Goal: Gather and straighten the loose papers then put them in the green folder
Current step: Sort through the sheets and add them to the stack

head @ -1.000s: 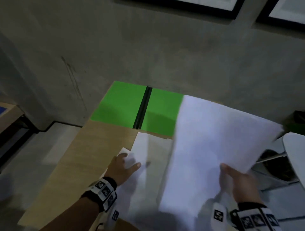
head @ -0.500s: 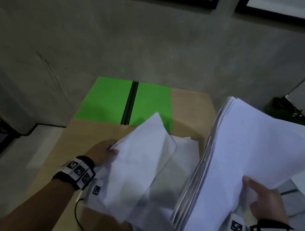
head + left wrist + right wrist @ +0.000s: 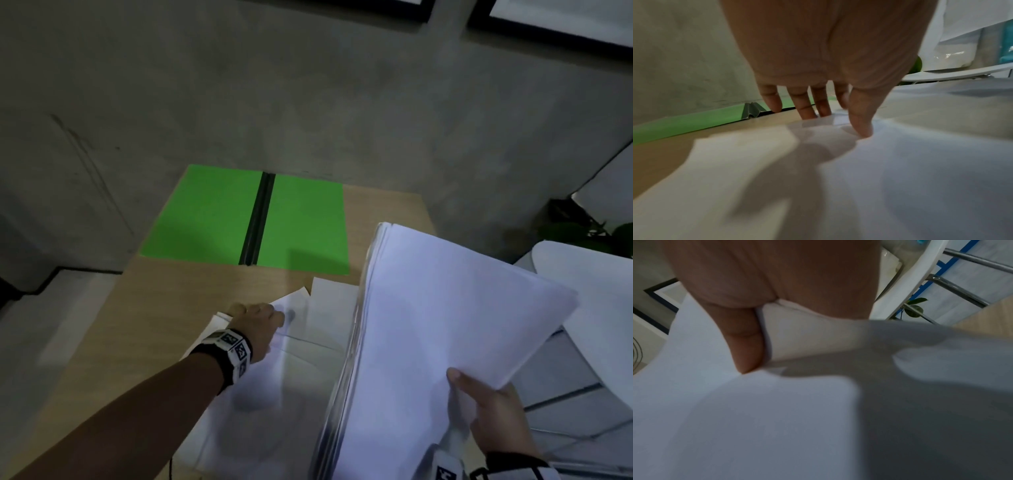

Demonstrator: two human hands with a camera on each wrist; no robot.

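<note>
The green folder (image 3: pixel 246 214) lies open and flat at the far end of the wooden table (image 3: pixel 144 318), its dark spine running down the middle. My right hand (image 3: pixel 493 414) grips a thick stack of white papers (image 3: pixel 442 335) by its near corner, thumb on top, and holds it tilted above the table's right side. Several loose sheets (image 3: pixel 308 342) lie spread on the table below. My left hand (image 3: pixel 260 320) rests on the far edge of those sheets, with straight fingertips (image 3: pixel 807 112) and thumb pressing down on the paper (image 3: pixel 838 170).
A grey wall stands just behind the table. A white chair (image 3: pixel 589 291) with metal legs is at the right, with a green plant (image 3: pixel 579 228) beyond it. The table's left edge drops to the floor (image 3: pixel 44 329).
My left hand no longer holds the lifted sheet; it now presses flat on the loose sheets, farther right. The stack in my right hand stays raised at the right.
</note>
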